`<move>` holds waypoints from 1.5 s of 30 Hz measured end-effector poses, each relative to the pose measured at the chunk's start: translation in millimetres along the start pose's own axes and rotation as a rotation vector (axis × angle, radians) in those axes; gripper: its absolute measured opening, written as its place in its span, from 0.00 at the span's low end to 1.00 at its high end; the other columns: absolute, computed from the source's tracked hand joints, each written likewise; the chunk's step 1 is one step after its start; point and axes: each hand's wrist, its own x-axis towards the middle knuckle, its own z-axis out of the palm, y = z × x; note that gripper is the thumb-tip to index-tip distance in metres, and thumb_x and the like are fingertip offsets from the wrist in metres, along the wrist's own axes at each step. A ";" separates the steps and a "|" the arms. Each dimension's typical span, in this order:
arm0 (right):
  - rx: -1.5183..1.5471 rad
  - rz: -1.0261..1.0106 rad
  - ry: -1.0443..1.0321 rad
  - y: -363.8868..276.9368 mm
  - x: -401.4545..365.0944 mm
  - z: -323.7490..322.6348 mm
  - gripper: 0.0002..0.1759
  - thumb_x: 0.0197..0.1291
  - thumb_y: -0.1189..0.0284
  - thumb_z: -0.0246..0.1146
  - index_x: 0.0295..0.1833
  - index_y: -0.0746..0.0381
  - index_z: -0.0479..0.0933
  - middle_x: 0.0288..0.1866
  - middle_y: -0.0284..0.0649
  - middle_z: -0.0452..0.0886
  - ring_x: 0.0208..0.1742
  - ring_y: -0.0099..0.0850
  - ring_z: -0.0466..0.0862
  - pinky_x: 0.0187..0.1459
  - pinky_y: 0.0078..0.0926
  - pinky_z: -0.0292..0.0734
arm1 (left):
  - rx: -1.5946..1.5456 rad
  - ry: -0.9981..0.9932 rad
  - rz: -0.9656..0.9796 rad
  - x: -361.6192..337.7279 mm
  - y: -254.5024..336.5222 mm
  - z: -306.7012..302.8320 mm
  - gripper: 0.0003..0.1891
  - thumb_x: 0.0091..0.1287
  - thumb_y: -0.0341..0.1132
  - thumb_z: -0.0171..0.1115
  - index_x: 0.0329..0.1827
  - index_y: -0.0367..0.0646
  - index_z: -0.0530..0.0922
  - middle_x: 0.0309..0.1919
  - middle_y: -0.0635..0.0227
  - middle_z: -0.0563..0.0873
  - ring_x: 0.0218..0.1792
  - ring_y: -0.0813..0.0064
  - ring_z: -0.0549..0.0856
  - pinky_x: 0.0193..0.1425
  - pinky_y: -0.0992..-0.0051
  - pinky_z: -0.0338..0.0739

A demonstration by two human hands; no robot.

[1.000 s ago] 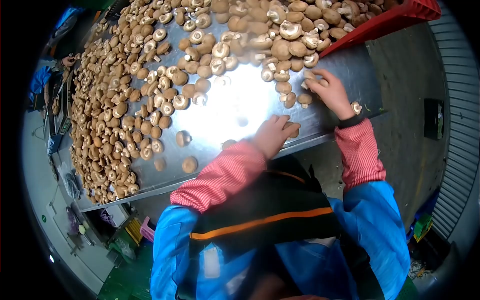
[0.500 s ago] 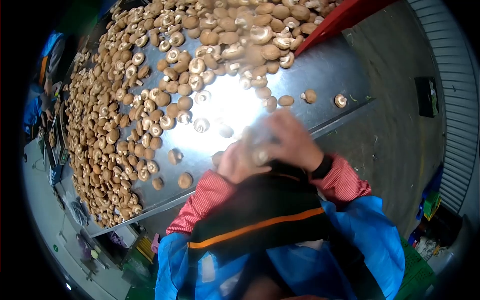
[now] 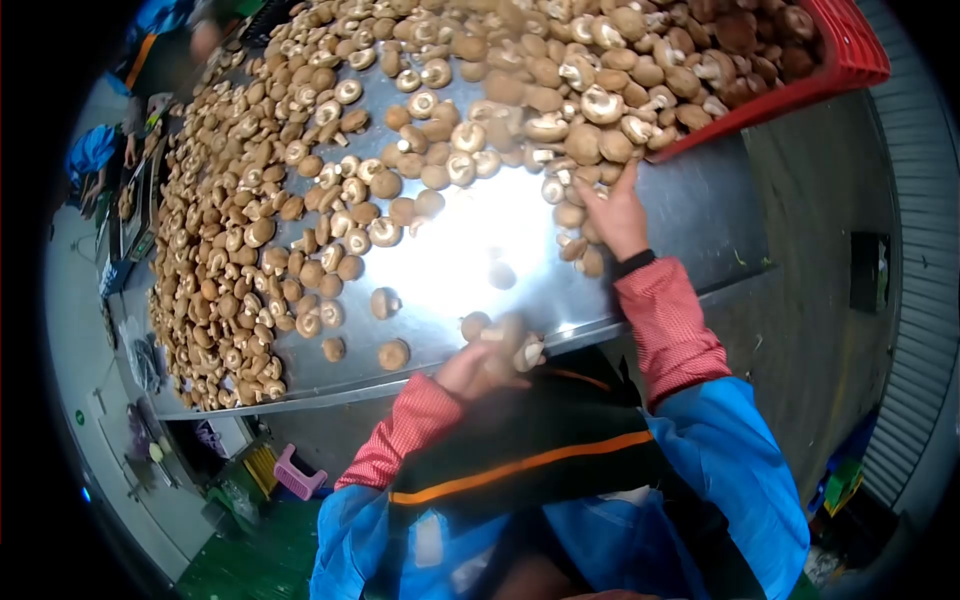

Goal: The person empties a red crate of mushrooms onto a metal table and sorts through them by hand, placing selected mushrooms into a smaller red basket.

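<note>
My left hand [image 3: 470,371] is at the table's near edge, its fingers closed around a few mushrooms [image 3: 503,345]. Some blur there hides exactly how many it holds. Another brown mushroom [image 3: 475,324] lies on the metal just beyond it. Farther out to the right, my right hand [image 3: 617,216] reaches across the table with thumb and fingers apart. Its fingertips are at a cluster of mushrooms [image 3: 569,215] below the front of the large heap [image 3: 603,104]; the mushrooms partly hide them.
A red crate [image 3: 770,110] with mushrooms in it lies tipped at the upper right. Loose mushrooms [image 3: 215,270] cover much of the metal table [image 3: 690,220]. Another person in blue [image 3: 92,150] is at the far left. A pink stool [image 3: 298,474] stands below.
My right hand has moved from beside the left one to the heap. The loose mushrooms near the right edge now lie against the cluster. The view has shifted, showing more of the red crate.
</note>
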 end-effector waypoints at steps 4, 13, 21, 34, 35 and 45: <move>0.004 -0.194 0.008 -52.5 -0.9 64.3 0.49 0.53 0.45 0.72 0.71 0.63 0.62 0.62 0.57 0.76 0.57 0.56 0.81 0.54 0.45 0.79 | -0.031 -0.020 0.096 -16.9 -12.4 -20.9 0.35 0.71 0.47 0.55 0.78 0.44 0.58 0.70 0.50 0.72 0.71 0.54 0.73 0.67 0.48 0.76; -0.128 -0.649 -0.365 -171.2 -34.8 211.5 0.60 0.50 0.47 0.77 0.78 0.55 0.47 0.52 0.72 0.74 0.38 0.53 0.87 0.40 0.43 0.87 | 0.351 0.120 0.256 -43.5 -20.8 -29.4 0.32 0.74 0.41 0.51 0.79 0.43 0.56 0.72 0.52 0.69 0.70 0.54 0.74 0.65 0.50 0.80; 0.041 -1.080 -0.348 -161.5 -53.6 169.4 0.33 0.55 0.61 0.68 0.67 0.52 0.72 0.49 0.50 0.77 0.47 0.48 0.84 0.43 0.45 0.82 | -0.058 0.004 0.339 -47.4 11.5 -12.3 0.32 0.68 0.34 0.59 0.75 0.44 0.62 0.68 0.56 0.72 0.63 0.58 0.78 0.60 0.54 0.84; -0.343 -1.070 -0.179 -133.0 40.4 129.7 0.13 0.54 0.68 0.71 0.40 0.62 0.78 0.36 0.43 0.79 0.35 0.42 0.81 0.37 0.36 0.76 | -0.279 -0.008 0.566 -12.1 60.9 -25.7 0.33 0.67 0.42 0.59 0.76 0.52 0.64 0.63 0.59 0.75 0.62 0.62 0.79 0.63 0.53 0.79; -0.205 -0.988 -0.262 -132.5 30.1 122.9 0.11 0.56 0.69 0.70 0.40 0.63 0.77 0.35 0.43 0.79 0.32 0.41 0.81 0.35 0.35 0.76 | -0.251 0.012 0.588 -12.6 64.0 -25.6 0.33 0.66 0.40 0.59 0.77 0.52 0.63 0.63 0.59 0.75 0.61 0.61 0.79 0.61 0.53 0.80; 0.015 -0.909 -0.878 -126.2 -46.3 83.9 0.11 0.63 0.74 0.67 0.49 0.64 0.80 0.37 0.42 0.77 0.35 0.35 0.82 0.39 0.28 0.77 | -0.172 0.064 0.519 -23.8 71.6 -19.8 0.40 0.64 0.37 0.58 0.81 0.50 0.56 0.68 0.58 0.72 0.63 0.59 0.78 0.65 0.56 0.77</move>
